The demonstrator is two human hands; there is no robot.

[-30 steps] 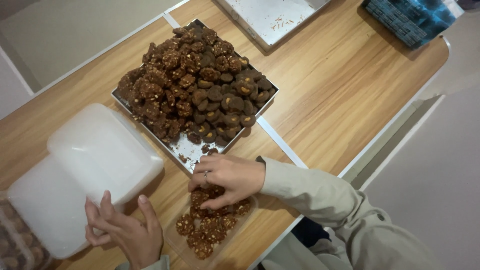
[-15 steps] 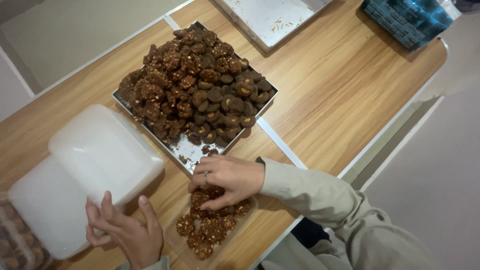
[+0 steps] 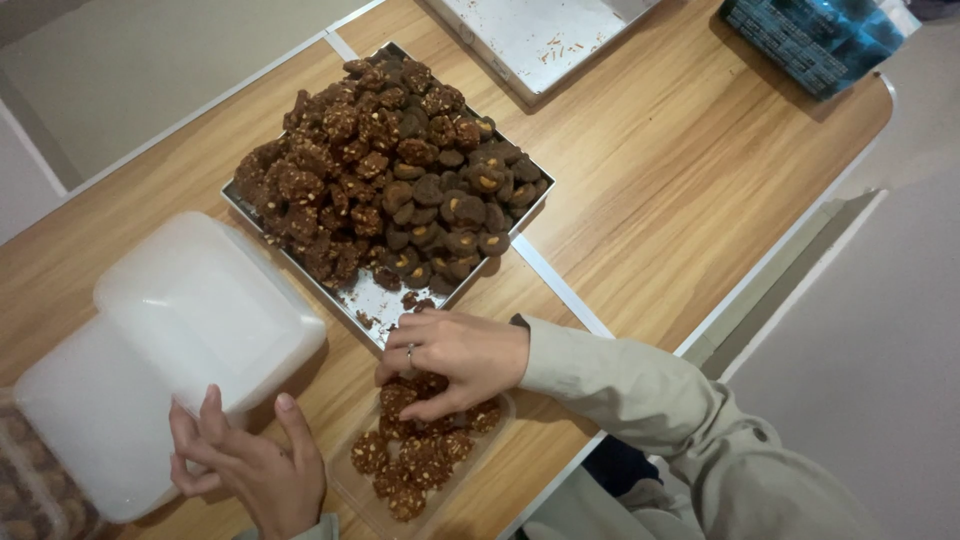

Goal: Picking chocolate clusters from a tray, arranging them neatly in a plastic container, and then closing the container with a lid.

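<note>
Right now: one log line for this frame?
right hand: on cookies in clear container | left hand: touching white lidded box | cookie tray: piled full

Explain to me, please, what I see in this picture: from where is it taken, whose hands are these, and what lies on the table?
There is no machine here. The picture comes from a camera worn on a person's head, looking down at that person's own two bare hands.

The right hand, with a ring on one finger, rests on brown cookies in a small clear container at the near edge of the wooden table. The left hand touches the lower edge of a white plastic lid, which lies on a stack of similar white pieces.

Behind the hands stands a metal tray heaped with dark brown cookies, some studded with nuts. Further back lie an emptied metal tray holding only crumbs, and a dark blue crate at the far corner.

Whether the right hand grips a cookie or only presses on them, I cannot tell.
</note>
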